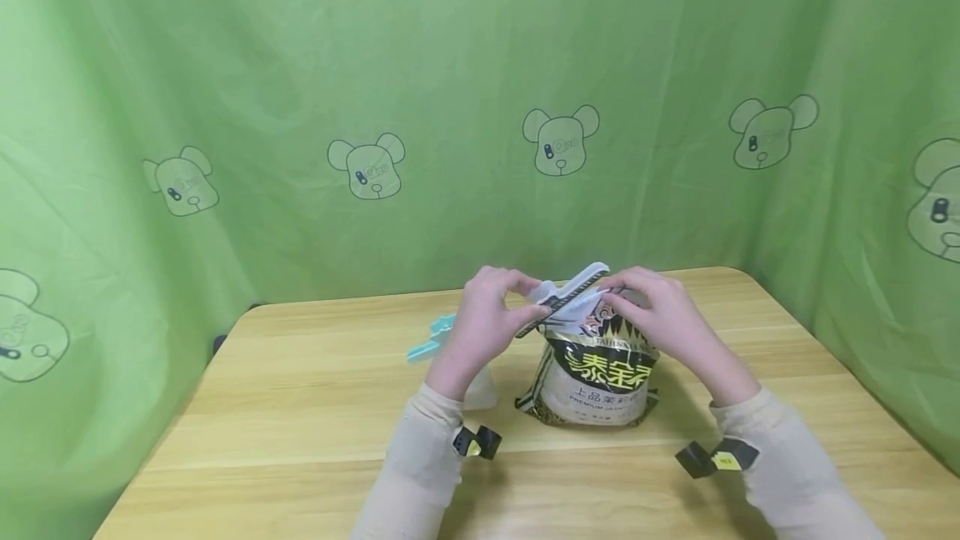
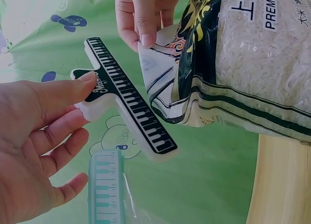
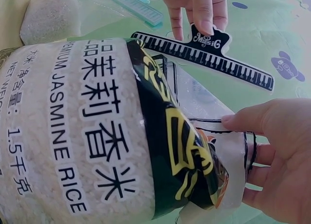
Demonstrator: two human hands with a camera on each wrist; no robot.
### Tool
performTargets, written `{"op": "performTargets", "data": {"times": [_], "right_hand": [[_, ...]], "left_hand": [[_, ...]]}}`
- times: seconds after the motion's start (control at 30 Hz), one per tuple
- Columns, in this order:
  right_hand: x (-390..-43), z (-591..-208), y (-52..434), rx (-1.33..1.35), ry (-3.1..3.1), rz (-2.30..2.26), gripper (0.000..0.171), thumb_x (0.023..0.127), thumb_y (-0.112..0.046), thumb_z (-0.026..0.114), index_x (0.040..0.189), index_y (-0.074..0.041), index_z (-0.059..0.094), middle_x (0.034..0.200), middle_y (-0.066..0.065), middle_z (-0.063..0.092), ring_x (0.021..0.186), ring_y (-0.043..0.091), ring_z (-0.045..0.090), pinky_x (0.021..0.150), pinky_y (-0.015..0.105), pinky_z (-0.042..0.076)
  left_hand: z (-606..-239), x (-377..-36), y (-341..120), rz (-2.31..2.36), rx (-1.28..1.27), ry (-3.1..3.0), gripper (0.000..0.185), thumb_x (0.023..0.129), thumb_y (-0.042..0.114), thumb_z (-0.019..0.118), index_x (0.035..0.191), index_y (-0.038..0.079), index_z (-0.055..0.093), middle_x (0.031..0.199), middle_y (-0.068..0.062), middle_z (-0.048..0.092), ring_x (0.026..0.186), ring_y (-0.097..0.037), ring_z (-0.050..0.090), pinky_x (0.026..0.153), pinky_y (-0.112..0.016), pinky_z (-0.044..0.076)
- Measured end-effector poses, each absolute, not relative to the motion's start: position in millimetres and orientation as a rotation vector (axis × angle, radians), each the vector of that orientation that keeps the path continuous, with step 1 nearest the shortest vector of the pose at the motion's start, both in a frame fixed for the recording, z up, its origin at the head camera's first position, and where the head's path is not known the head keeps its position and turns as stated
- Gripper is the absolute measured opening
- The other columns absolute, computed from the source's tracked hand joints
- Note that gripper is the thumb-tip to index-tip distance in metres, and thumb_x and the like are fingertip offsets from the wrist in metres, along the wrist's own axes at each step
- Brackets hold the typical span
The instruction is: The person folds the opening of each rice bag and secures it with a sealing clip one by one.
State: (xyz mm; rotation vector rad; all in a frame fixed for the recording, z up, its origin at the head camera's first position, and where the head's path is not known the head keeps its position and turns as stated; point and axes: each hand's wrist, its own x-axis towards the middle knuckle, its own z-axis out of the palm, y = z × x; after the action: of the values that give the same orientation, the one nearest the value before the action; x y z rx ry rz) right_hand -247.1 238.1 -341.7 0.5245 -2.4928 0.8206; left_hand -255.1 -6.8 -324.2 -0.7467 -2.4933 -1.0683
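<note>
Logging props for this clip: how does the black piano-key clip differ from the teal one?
The black clip is pinched by the left hand and held up beside the rice bag; the teal clip is held by neither hand. The black clip's keys sit on a black face, the teal clip's on teal. Both are long bag clips printed with piano keys.

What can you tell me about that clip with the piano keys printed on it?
The piano-key clip is a long, slim bag clip, apparently white plastic, with a black face printed with white keys and a handle tab bearing lettering. The left hand pinches it at that tab, holding it slanted in the air at the top of the rice bag, whose flattened clear mouth the right hand grips. Whether it yet bites the bag is unclear. A second, teal clip lies nearby.
</note>
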Motion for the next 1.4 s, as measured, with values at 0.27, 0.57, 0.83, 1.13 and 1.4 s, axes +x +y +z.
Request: {"op": "performTargets", "data": {"times": [0.27,0.57,0.83,1.13,1.4], "right_hand": [[-249,-343,241,0.527,-2.464,0.822,0.014,0.089,-0.011,0.068,0.101,-0.004,0.069,0.106,0.018,0.070,0.101,0.039,0.064,0.093,0.063,0.047],[-249,-342,245,0.523,-2.432,0.823,0.014,0.088,-0.010,0.070,0.101,-0.005,0.070,0.104,0.017,0.071,0.097,0.037,0.066,0.090,0.061,0.050],[-247,-339,246,0.493,-2.422,0.846,0.011,0.087,-0.011,0.070,0.098,-0.008,0.070,0.101,0.015,0.072,0.096,0.036,0.066,0.089,0.060,0.050],[-248,-339,245,0.490,-2.413,0.834,0.010,0.087,-0.011,0.071,0.097,-0.008,0.070,0.100,0.014,0.072,0.095,0.036,0.067,0.089,0.060,0.050],[-248,-339,245,0.489,-2.410,0.831,0.010,0.087,-0.012,0.071,0.097,-0.009,0.070,0.100,0.014,0.072,0.096,0.036,0.067,0.089,0.060,0.050]], "left_hand": [[-327,-257,-8,-0.928,-0.763,-2.522,0.025,0.078,0.030,0.080,0.098,0.016,0.073,0.092,0.004,0.073,0.084,-0.015,0.056,0.083,-0.029,0.043],[-328,-256,-7,-0.766,-0.775,-2.564,0.024,0.080,0.033,0.078,0.099,0.019,0.072,0.092,0.007,0.073,0.086,-0.010,0.056,0.102,-0.037,0.042],[-326,-252,-6,-0.718,-0.772,-2.572,0.022,0.079,0.032,0.078,0.097,0.020,0.072,0.092,0.008,0.073,0.088,-0.010,0.056,0.105,-0.041,0.040],[-325,-247,-2,-0.564,-0.732,-2.574,0.021,0.079,0.034,0.077,0.095,0.021,0.071,0.091,0.010,0.072,0.089,-0.009,0.059,0.102,-0.039,0.043],[-327,-247,-3,-0.531,-0.711,-2.570,0.020,0.080,0.034,0.077,0.095,0.022,0.071,0.091,0.010,0.072,0.090,-0.009,0.060,0.099,-0.038,0.043]]}}
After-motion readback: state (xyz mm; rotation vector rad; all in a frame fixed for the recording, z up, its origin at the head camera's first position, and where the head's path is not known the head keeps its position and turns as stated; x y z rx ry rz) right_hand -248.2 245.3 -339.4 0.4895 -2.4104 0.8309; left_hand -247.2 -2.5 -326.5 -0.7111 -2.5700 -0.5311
